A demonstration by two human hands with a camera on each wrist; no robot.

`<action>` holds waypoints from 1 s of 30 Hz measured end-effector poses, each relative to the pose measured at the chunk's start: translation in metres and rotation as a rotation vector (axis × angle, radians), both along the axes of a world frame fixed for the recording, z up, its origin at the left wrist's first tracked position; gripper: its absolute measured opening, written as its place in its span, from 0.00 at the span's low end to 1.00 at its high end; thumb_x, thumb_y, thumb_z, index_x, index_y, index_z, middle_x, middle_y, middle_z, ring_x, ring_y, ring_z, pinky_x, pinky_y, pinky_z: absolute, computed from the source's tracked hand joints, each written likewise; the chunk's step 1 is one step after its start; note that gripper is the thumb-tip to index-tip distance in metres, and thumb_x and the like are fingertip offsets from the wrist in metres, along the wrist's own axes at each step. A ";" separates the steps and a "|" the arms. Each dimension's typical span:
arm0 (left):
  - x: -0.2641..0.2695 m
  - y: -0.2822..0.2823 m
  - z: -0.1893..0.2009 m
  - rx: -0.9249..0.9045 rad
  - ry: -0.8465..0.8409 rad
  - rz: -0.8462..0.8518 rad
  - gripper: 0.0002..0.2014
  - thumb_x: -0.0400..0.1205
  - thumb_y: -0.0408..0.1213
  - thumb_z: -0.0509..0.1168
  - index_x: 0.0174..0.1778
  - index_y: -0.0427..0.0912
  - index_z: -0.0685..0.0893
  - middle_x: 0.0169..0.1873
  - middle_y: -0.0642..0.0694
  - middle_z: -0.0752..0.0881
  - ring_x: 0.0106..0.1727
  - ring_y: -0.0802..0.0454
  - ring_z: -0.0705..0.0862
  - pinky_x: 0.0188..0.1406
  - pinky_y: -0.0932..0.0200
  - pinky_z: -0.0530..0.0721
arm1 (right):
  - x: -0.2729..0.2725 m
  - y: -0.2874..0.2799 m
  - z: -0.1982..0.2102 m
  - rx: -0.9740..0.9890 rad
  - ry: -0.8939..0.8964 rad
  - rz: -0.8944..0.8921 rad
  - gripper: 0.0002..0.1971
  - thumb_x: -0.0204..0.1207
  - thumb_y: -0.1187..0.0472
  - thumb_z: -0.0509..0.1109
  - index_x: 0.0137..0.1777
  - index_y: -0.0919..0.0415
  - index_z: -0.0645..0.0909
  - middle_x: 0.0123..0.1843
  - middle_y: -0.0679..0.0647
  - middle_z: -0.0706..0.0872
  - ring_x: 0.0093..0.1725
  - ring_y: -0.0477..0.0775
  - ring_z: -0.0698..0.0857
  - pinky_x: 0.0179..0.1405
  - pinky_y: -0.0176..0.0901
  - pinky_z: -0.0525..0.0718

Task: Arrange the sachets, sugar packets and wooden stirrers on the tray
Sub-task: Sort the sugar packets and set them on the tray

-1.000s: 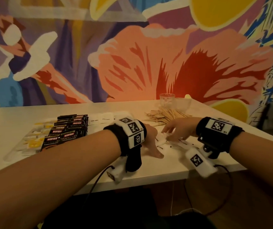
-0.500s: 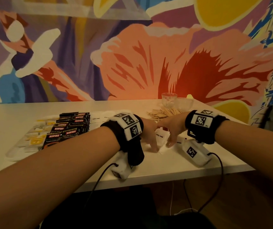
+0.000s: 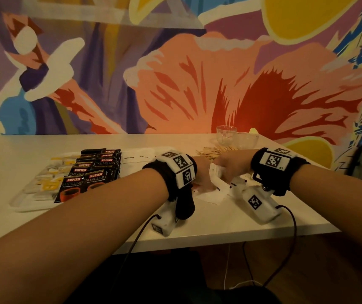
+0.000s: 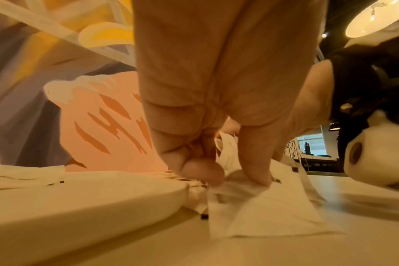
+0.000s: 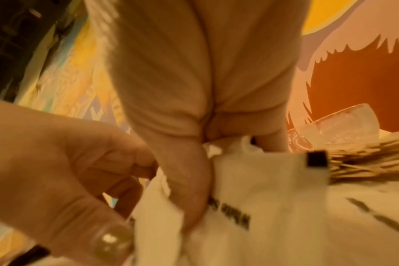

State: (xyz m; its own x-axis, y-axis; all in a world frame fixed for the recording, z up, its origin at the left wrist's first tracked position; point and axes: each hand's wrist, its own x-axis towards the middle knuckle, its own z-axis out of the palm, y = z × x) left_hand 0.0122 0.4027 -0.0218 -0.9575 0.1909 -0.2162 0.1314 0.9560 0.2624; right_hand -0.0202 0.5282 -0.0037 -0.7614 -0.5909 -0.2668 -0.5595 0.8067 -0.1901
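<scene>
While gripped, flat (crumpled) paper sugar packets [image 5: 251, 207].

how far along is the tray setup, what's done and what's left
Done: the black coffee sachets lie in rows on the tray, with yellow-and-white packets beside them. In hand: the left hand and right hand are gathering white sugar packets off the table. Left: those packets and the wooden stirrers, piled on the table beside the tray.

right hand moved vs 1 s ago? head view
Yes. The right hand has shifted left toward the left hand, away from the table's right edge, and now bunches white sugar packets.
</scene>
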 end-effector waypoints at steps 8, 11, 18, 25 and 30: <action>-0.013 -0.019 0.011 0.457 0.403 0.103 0.19 0.80 0.43 0.68 0.59 0.32 0.78 0.47 0.43 0.80 0.49 0.46 0.79 0.43 0.57 0.73 | -0.007 -0.004 0.037 -0.406 0.099 -0.080 0.12 0.82 0.60 0.62 0.64 0.57 0.71 0.59 0.56 0.82 0.53 0.56 0.82 0.55 0.53 0.82; -0.012 -0.034 0.015 0.708 0.483 0.133 0.17 0.79 0.44 0.69 0.55 0.34 0.82 0.39 0.45 0.82 0.40 0.49 0.80 0.38 0.57 0.75 | -0.010 -0.019 0.044 -0.703 -0.087 -0.080 0.04 0.85 0.60 0.58 0.54 0.55 0.74 0.50 0.54 0.83 0.44 0.52 0.81 0.45 0.46 0.80; 0.002 -0.091 0.030 1.227 0.390 0.327 0.15 0.79 0.41 0.70 0.60 0.42 0.81 0.48 0.46 0.84 0.45 0.54 0.82 0.39 0.61 0.83 | 0.003 -0.072 0.050 -1.129 -0.488 0.065 0.10 0.84 0.67 0.58 0.59 0.58 0.77 0.54 0.54 0.86 0.52 0.51 0.87 0.54 0.38 0.85; 0.033 -0.158 0.042 1.872 -0.018 0.200 0.20 0.85 0.50 0.54 0.62 0.41 0.81 0.59 0.35 0.85 0.57 0.34 0.85 0.56 0.32 0.82 | 0.008 -0.158 0.044 -1.253 -0.405 0.123 0.12 0.79 0.71 0.64 0.59 0.60 0.81 0.42 0.53 0.86 0.38 0.51 0.86 0.34 0.42 0.87; 0.042 -0.197 0.038 1.948 0.052 0.202 0.24 0.86 0.53 0.49 0.60 0.38 0.81 0.53 0.36 0.89 0.50 0.36 0.89 0.53 0.36 0.84 | 0.006 -0.199 0.043 -1.193 -0.208 0.060 0.17 0.75 0.71 0.70 0.64 0.68 0.79 0.41 0.50 0.83 0.35 0.44 0.85 0.29 0.31 0.85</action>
